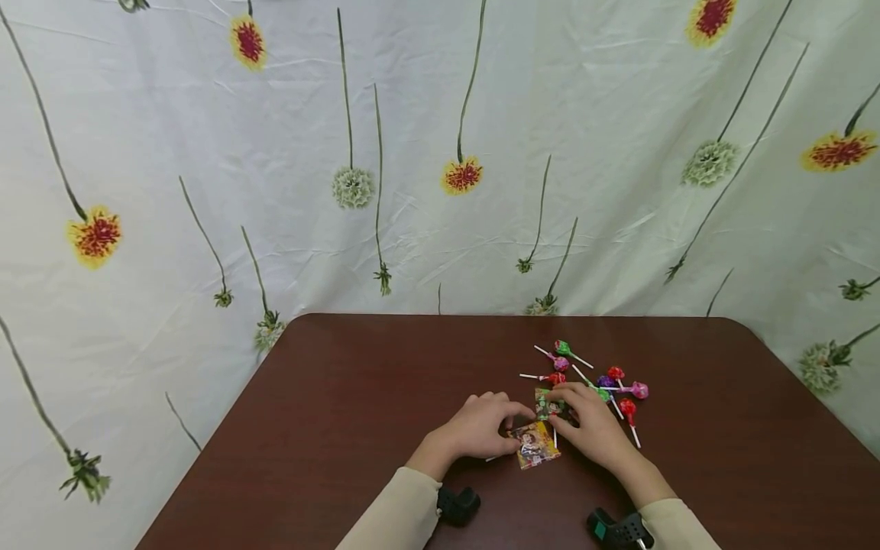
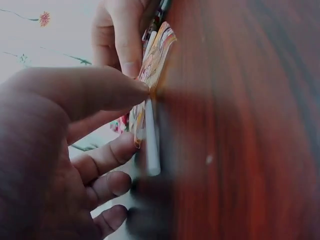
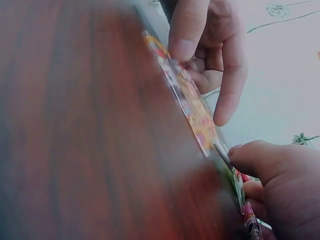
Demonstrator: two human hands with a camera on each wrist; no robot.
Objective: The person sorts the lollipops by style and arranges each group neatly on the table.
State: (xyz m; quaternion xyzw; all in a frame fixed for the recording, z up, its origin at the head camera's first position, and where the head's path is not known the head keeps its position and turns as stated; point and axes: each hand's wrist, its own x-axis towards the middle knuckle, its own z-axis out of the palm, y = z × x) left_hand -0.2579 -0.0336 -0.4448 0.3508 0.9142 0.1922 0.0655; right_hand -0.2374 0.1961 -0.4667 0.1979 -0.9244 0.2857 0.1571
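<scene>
An orange printed packet (image 1: pixel 534 445) lies flat on the table over white lollipop sticks. My left hand (image 1: pixel 481 425) touches its edge with the thumb; in the right wrist view, the left index finger (image 3: pixel 230 90) stands apart from it, extended. Just beyond is a smaller green packet (image 1: pixel 548 405). The thumb and fingertips of my right hand (image 1: pixel 593 424) hold it from its right side. In the left wrist view, a white stick (image 2: pixel 152 145) sticks out from under the orange packet (image 2: pixel 161 47). The right fingers are partly hidden in the right wrist view.
Several wrapped lollipops lie behind and right of the hands, among them a green one (image 1: pixel 562 348), a red one (image 1: pixel 628 409) and a pink one (image 1: pixel 639 390). The brown table (image 1: pixel 330 428) ends at a flower-printed white cloth (image 1: pixel 412 252).
</scene>
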